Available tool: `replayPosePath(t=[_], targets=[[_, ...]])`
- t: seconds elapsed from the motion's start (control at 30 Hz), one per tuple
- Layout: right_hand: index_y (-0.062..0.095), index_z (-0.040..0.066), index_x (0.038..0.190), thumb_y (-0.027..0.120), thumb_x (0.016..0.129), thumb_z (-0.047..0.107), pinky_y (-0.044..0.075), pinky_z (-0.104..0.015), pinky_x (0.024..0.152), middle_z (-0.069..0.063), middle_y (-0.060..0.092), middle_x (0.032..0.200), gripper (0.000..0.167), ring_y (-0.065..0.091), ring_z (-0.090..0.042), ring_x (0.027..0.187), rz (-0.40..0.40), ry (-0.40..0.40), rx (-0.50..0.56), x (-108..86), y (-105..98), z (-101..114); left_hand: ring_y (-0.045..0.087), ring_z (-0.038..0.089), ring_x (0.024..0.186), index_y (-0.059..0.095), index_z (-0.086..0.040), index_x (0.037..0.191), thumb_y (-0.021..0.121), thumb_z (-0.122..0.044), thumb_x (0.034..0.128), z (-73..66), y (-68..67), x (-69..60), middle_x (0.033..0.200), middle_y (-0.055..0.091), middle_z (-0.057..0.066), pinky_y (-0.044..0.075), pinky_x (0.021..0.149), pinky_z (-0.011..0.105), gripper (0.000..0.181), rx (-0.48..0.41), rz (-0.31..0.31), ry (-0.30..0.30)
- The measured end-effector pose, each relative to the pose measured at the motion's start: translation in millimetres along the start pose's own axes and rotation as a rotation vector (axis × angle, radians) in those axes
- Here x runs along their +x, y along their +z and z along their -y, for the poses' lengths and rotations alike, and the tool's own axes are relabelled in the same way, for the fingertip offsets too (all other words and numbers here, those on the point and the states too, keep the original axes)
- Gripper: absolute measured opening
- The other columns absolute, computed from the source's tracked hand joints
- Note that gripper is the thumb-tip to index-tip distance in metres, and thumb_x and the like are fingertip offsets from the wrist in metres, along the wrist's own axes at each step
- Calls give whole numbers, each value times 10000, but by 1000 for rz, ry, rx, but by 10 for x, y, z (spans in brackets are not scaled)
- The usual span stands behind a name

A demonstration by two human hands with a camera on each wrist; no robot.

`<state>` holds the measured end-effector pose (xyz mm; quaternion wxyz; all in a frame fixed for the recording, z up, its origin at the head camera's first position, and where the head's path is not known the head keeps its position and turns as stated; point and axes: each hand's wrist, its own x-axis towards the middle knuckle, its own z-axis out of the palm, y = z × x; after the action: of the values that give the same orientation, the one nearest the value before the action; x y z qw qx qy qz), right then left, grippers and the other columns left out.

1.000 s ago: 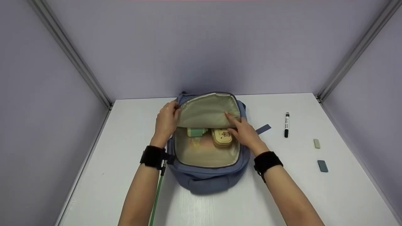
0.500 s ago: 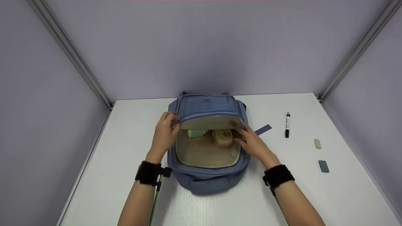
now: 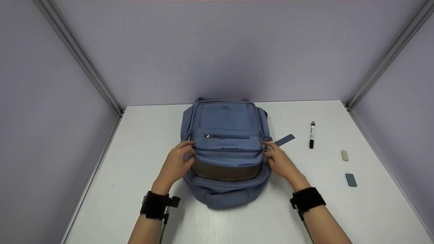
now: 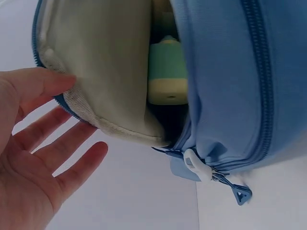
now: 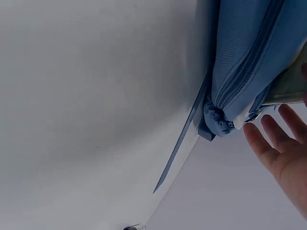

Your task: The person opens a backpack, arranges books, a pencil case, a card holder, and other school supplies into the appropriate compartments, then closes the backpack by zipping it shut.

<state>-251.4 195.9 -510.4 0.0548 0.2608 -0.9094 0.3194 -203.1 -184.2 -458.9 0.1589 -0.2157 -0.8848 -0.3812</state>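
Observation:
A blue backpack [image 3: 223, 196] lies on the white table, its front flap [image 3: 227, 145] folded down over most of the opening. A strip of beige lining shows below the flap's edge. My left hand [image 3: 174, 166] pinches the flap's left edge; in the left wrist view, the thumb presses the lining [image 4: 105, 57] and the fingers lie outside. At the right edge, my right hand [image 3: 281, 164] holds the flap, though the right wrist view cuts off part of its grip. Inside the bag, a green-and-cream object [image 4: 168, 72] shows through the gap.
A blue strap [image 3: 284, 139] sticks out at the backpack's right. Farther right lie a black-and-white marker [image 3: 312, 135], a small pale green block [image 3: 344, 155] and a dark teal block [image 3: 351, 180]. Grey-lilac panels [image 3: 220, 51] stand behind and at both sides.
The flap has swung down toward me with both hands, from raised to nearly covering the opening. The yellow case and green object inside have gone out of the head view.

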Motion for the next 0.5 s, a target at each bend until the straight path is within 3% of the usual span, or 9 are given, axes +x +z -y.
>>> replayPosePath(t=[0.13,0.3,0.4,0.5], targets=[[746,-52,911,537,823,-171,404,-520,1006,-231,549,1312,256,513,-435,1221,-1,43,2,-16,22,-49,589,370,1125,640,-52,808,613,186,750,-30,35,-63,1200,614,174,486,895,466,246,35,84,-34],[745,-32,859,552,837,-154,442,-511,956,-197,627,1205,230,579,-410,1137,-59,106,-18,6,54,-114,600,325,1015,650,-57,859,544,174,772,-88,138,-46,1048,620,119,474,889,453,269,114,108,26],[742,-23,908,553,867,-123,467,-510,914,-174,664,1126,217,618,-386,1073,-110,145,-40,53,66,-120,591,295,953,640,-68,982,609,58,843,-139,238,-5,983,593,85,454,892,470,190,194,108,67],[716,-24,1037,554,915,-70,480,-501,897,-170,670,1111,207,628,-366,1065,-161,202,-49,128,80,-123,569,326,1081,631,-113,1184,700,-183,904,-207,361,51,1123,587,119,401,976,545,297,298,167,62]])
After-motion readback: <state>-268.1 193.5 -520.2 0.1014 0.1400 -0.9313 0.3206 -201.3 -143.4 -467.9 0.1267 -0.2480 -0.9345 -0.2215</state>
